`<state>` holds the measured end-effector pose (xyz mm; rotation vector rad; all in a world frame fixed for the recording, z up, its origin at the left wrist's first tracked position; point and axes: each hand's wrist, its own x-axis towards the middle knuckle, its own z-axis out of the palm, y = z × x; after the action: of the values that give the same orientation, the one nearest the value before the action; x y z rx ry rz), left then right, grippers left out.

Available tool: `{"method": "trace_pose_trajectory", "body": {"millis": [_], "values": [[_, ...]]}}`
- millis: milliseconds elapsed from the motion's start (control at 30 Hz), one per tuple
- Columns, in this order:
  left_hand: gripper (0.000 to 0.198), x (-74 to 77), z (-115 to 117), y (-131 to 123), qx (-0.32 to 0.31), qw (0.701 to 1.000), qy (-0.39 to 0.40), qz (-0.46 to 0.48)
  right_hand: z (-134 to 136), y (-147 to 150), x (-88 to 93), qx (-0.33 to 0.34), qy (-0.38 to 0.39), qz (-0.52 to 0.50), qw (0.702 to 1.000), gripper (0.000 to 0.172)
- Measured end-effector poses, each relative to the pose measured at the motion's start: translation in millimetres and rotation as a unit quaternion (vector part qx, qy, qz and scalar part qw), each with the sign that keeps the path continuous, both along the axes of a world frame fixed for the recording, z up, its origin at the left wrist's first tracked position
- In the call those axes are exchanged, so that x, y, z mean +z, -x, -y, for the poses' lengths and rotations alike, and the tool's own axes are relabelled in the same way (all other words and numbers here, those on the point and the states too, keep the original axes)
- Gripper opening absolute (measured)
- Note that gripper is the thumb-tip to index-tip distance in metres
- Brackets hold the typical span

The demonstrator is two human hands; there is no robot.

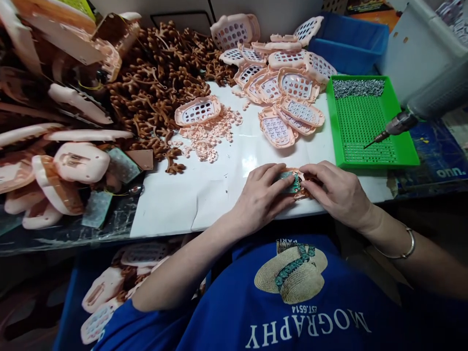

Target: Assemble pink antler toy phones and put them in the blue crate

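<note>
At the front of the white work surface, a small green circuit board (293, 183) sits in a pink plastic shell (303, 195), mostly covered by my fingers. My left hand (260, 191) is closed around the left side of the shell, its fingers lying over the board. From the other side, my right hand (335, 191) grips the right end, with thumb and index finger close to the board's edge. Whether a small part is between those fingertips is hidden. Beyond my hands lie several pink shells with perforated faces (278, 127).
Brown branching plastic parts (164, 73) and small pink pieces (206, 139) are heaped behind left. A green tray (411, 153) holds screws (358, 88); an electric screwdriver (400, 122) hangs over it. A blue bin (351, 44) stands behind. Pink housings (82, 163) crowd the left.
</note>
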<state>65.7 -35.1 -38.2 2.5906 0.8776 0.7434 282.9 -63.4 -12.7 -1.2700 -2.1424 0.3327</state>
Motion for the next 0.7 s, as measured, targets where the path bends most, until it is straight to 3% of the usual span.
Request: {"method": "trace_pose_trajectory", "body": {"millis": [133,300,467,700], "values": [[0.039,1.3,0,0,-0.002,1.000,-0.001,-0.001,-4,0,-3.6,0.006,0.026,0.008,1.000,0.020],[0.039,1.6,-1,1,-0.009,1.000,0.002,0.001,-8,-8,-14.9,-0.064,0.118,-0.104,0.985,0.035],[0.038,1.2,-1,1,-0.012,1.000,0.017,-0.004,-9,-14,-16.2,-0.076,0.125,-0.158,0.976,0.011],[0.037,2.0,-2,1,-0.014,1.000,0.027,0.002,-14,-15,-14.4,-0.066,0.162,-0.190,0.966,0.011]]}}
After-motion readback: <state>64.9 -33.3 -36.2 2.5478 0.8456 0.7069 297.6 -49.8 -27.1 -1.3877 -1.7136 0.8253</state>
